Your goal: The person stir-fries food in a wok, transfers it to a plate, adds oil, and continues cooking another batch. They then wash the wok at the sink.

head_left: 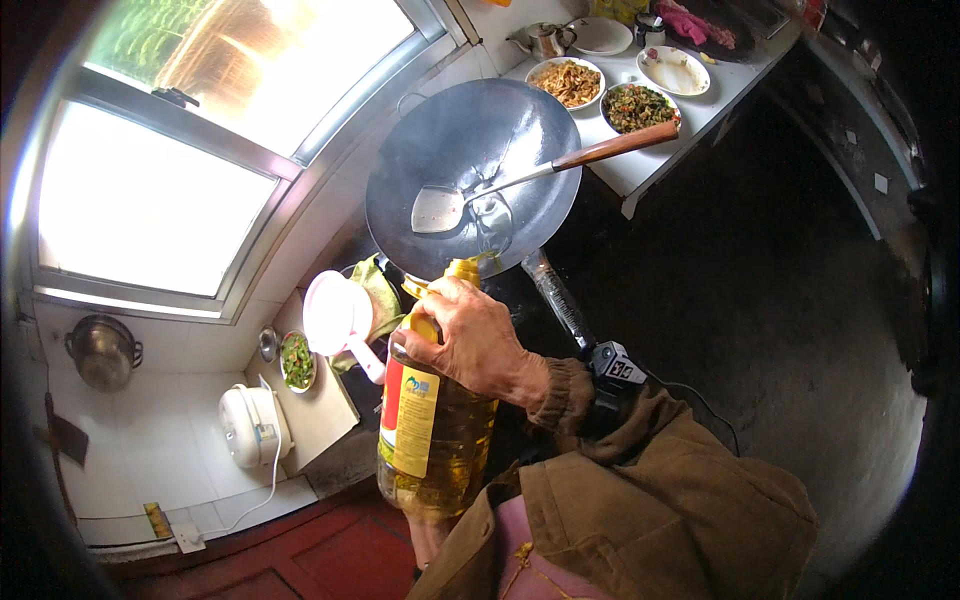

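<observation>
My right hand [476,337] grips the neck and handle of a large clear plastic bottle of yellow cooking oil [450,442], tilted towards the wok with its yellow cap flipped up. A thin stream of oil runs from the spout into a big steel wok [465,120]. My left hand [429,536] is under the bottle's base; mostly the wrist shows and its fingers are hidden. A metal wok spatula [439,209] with a wooden handle lies across the wok, its blade inside and the handle over the right rim.
A pink plastic ladle [337,311] and green cloth [377,292] lie left of the wok. Further left are a plate of green vegetables [298,361] and a rice cooker [251,426]. Plates of cooked food [568,82] stand on the white counter [645,161]. The wok's handle [559,300] points towards me.
</observation>
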